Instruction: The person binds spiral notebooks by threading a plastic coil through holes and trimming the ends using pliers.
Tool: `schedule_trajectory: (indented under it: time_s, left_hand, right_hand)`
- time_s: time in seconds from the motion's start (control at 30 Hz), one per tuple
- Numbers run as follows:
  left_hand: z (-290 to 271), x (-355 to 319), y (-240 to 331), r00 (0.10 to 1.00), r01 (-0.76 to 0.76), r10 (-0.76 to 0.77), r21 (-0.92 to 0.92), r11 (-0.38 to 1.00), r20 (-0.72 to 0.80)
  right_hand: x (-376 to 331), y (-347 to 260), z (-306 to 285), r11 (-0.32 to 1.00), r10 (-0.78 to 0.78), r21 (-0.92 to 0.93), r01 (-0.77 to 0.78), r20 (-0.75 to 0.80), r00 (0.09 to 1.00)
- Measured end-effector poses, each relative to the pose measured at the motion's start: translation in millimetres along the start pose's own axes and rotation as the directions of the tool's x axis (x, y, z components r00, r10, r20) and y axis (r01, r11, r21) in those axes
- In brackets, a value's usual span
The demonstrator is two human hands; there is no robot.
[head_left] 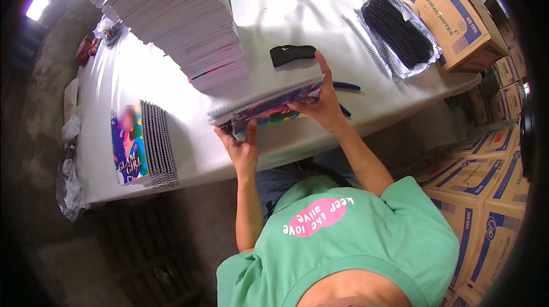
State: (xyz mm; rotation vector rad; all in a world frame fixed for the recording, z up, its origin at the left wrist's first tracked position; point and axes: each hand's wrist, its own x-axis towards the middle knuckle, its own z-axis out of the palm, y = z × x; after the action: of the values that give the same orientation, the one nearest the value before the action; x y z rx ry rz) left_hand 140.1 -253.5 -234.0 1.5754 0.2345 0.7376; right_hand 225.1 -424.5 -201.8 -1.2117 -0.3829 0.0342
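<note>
A spiral notebook (264, 104) with a colourful cover is held tilted above the near edge of the white table (171, 66). My left hand (243, 147) grips its lower left corner. My right hand (323, 98) holds its right side, fingers spread along the edge. The wire binding runs along the notebook's upper edge. A tall stack of unbound page blocks (183, 15) rises just behind it. A small black object (291, 54) lies on the table beyond my right hand. Blue-handled pliers (346, 86) show partly behind my right hand.
A pile of finished spiral notebooks (143, 144) sits at the table's left. Black binding coils in clear plastic (397, 29) and loose coils (366, 44) lie at the right. Cardboard boxes (457, 15) stand on the table's right end and stacked on the floor (486, 192).
</note>
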Motion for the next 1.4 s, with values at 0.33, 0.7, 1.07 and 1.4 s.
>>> schedule_trajectory:
  time_s: [0.33, 0.7, 1.07, 1.4]
  left_hand:
    - [-16, -17, -9, 0.993, -0.109, 0.119, 0.355, 0.928, -0.007]
    - [5, -4, 1, 0.957, -0.141, 0.249, 0.512, 0.847, -0.148]
    - [63, 14, 56, 0.813, -0.563, 0.477, 0.659, 0.498, 0.334]
    - [52, 12, 39, 0.790, -0.573, 0.521, 0.691, 0.441, 0.323]
  right_hand:
    - [-1, 20, -36, 0.957, 0.209, -0.253, -0.142, 0.262, 0.942]
    - [-5, 31, -22, 0.895, 0.232, -0.405, -0.188, 0.063, 0.971]
    - [98, 10, -136, 0.776, 0.053, -0.621, 0.114, 0.244, 0.968]
    - [175, 18, -172, -0.367, 0.030, -0.930, -0.005, -0.017, 0.999]
